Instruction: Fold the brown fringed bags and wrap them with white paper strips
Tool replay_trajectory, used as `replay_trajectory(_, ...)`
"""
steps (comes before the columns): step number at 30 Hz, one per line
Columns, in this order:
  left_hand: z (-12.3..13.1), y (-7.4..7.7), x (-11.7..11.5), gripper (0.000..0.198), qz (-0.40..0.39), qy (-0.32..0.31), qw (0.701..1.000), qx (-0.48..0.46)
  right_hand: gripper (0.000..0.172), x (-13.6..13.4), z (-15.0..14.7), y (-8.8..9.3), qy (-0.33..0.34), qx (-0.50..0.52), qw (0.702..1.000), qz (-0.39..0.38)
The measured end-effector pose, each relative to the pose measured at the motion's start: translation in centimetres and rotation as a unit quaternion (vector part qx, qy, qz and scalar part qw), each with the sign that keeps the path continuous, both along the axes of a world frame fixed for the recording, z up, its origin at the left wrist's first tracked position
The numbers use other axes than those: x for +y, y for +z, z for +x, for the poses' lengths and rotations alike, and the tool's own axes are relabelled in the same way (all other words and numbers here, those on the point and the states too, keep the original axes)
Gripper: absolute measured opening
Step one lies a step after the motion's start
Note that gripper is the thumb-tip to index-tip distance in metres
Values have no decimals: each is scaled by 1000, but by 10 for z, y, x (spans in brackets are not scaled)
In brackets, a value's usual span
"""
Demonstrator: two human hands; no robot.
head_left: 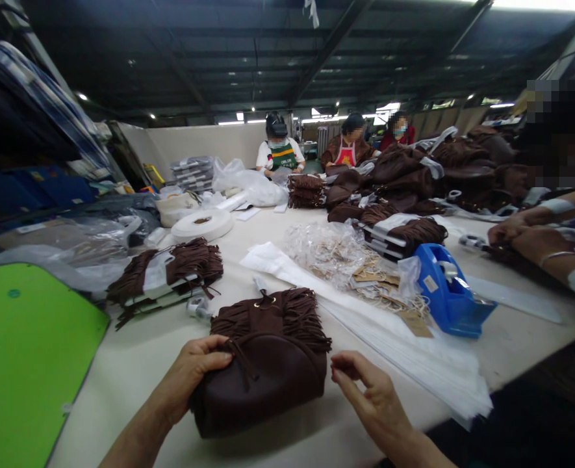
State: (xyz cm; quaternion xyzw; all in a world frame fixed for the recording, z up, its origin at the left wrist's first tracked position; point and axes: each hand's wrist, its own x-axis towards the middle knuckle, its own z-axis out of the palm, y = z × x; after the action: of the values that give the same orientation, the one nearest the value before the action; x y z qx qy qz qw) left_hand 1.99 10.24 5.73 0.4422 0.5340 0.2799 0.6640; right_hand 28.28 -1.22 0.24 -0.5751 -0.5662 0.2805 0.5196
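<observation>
A dark brown fringed bag point(268, 377) lies on the pale table point(121, 383) in front of me, its rounded flap toward me and its fringe on the far side. At its left edge my left hand point(197, 370) grips it, thumb on top beside a thin brown tie. My right hand point(365, 390) is just off the bag's right side, not touching it, with thumb and fingers curved apart and nothing seen between them. Beyond the left hand sits a stack of fringed pieces point(170, 273) with a white band round it.
White sheets point(375, 331) stretch diagonally behind the bag. Farther right are tags point(375, 279) with strings and a blue tape dispenser point(450, 292). A green board point(28, 364) is at left, a white roll point(202, 224) behind. Brown bags point(399, 175) are heaped beyond; another person's hands point(525, 237) work at right.
</observation>
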Motion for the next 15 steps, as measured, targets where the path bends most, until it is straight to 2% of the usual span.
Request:
replay_trajectory(3, -2, -3, 1, 37, -2, -1, 1000, -2, 26, -10, -14, -6, 35, 43, 998, -9)
replay_trajectory(6, -3, -8, 0, 36, -5, 3, 1000, -9, 38, -6, -27, -9, 2, 62, 998, -2)
replay_trajectory(8, -2, -10, -1, 35, -1, 16, 1000, -11, 35, 1, -31, -5, -12, 65, 998, -11)
replay_trajectory(12, 3, -6, -4, 35, 48, 49, 997, -30, 28, 14, -28, 5, 12, 135, 987, -83)
replay_trajectory(15, -6, 1, -8, 42, 120, 118, 984, -49, 29, 24, -17, 2, 18, 211, 967, -142)
